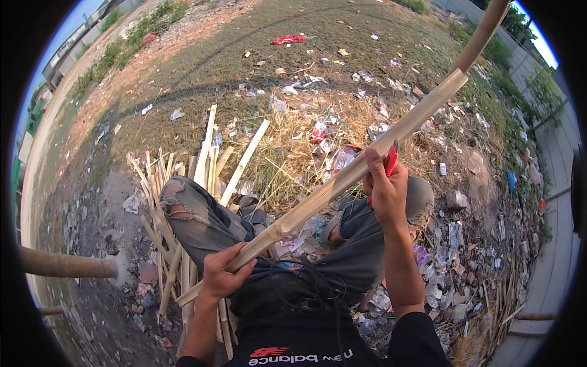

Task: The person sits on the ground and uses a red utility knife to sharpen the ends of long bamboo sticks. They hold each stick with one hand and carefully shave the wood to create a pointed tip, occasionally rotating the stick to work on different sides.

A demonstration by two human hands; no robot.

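Note:
A long split bamboo strip slants across my lap, from low left to far right. My left hand is closed round its near end. Farther up the strip, my right hand is closed on a red-handled knife, with the thumb pressed along the bamboo. Only a small dark part of the blade shows beside the strip; my fingers hide the rest. The strip's pale inner face has a node and a rough patch near its middle. Both of my knees, in torn jeans, are bent on either side below it.
Several split bamboo strips lie piled by my left leg, some leaning past the knee. One bamboo pole rises at the far right; another pole juts in from the left. Litter covers the ground around me. A wall runs along the right.

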